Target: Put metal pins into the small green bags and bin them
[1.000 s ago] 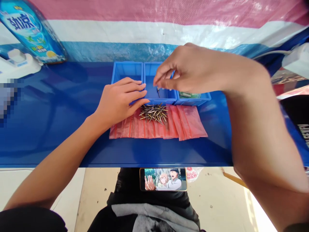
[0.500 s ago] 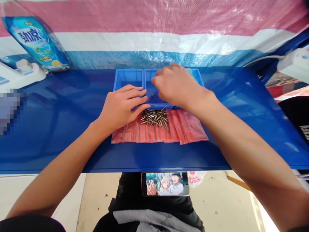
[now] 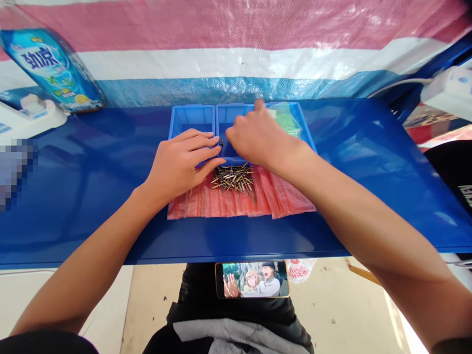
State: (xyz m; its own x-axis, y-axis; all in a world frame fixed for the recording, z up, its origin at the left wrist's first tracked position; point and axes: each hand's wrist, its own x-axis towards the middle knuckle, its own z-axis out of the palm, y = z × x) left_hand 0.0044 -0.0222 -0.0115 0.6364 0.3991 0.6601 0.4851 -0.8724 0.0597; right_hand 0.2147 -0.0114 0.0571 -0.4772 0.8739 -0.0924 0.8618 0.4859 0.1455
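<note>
My left hand point(image 3: 182, 160) rests over the front of the small blue bin point(image 3: 173, 118), its fingers stretched out towards the divider. Beside those fingertips a single thin metal pin point(image 3: 221, 143) is visible. My right hand point(image 3: 258, 135) is over the larger blue bin point(image 3: 236, 109), fingers curled downwards; whatever they hold is hidden beneath the hand. In front of the bins, a pile of small silver and brass-coloured metal pins point(image 3: 233, 179) lies on a row of overlapping pink plastic zip bags point(image 3: 221, 205).
A green and clear plastic packet point(image 3: 287, 120) sits in the larger bin's right part. Far left are a blue detergent bottle point(image 3: 55, 71) and a white device point(image 3: 33, 115). A phone point(image 3: 252, 279) playing a video lies on my lap, below the table edge.
My right hand has shifted slightly left over the larger bin, uncovering more of the green packet. The single pin appears closer to my left fingertips. My left hand has kept its pose.
</note>
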